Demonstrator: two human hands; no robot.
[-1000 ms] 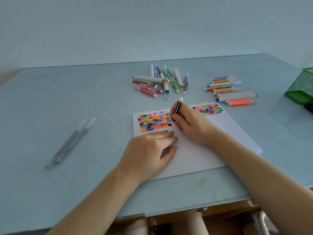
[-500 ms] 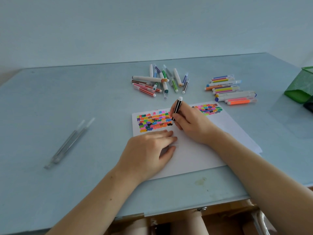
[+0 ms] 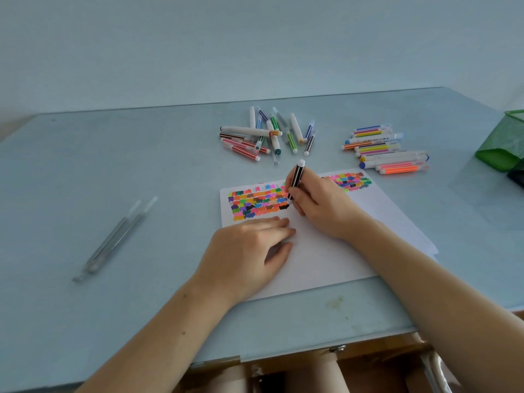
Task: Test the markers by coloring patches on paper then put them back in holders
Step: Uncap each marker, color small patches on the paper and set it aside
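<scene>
Head view, pale blue bench (image 3: 99,171) against a plain wall, my left hand (image 3: 249,251) flat on the paper (image 3: 326,256), my right hand (image 3: 320,202) pinching the black marker (image 3: 296,177) at the patches, loose markers (image 3: 266,134) near the far edge, green holder (image 3: 502,143) at the right edge

Paper (image 3: 326,256) on table (image 3: 113,171), markers (image 3: 266,134) behind it

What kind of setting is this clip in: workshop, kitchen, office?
Probably a plain home or office desk used for a craft task: a pale blue table against a bare wall, loose markers, paper with colour patches, and a green mesh holder.
</scene>
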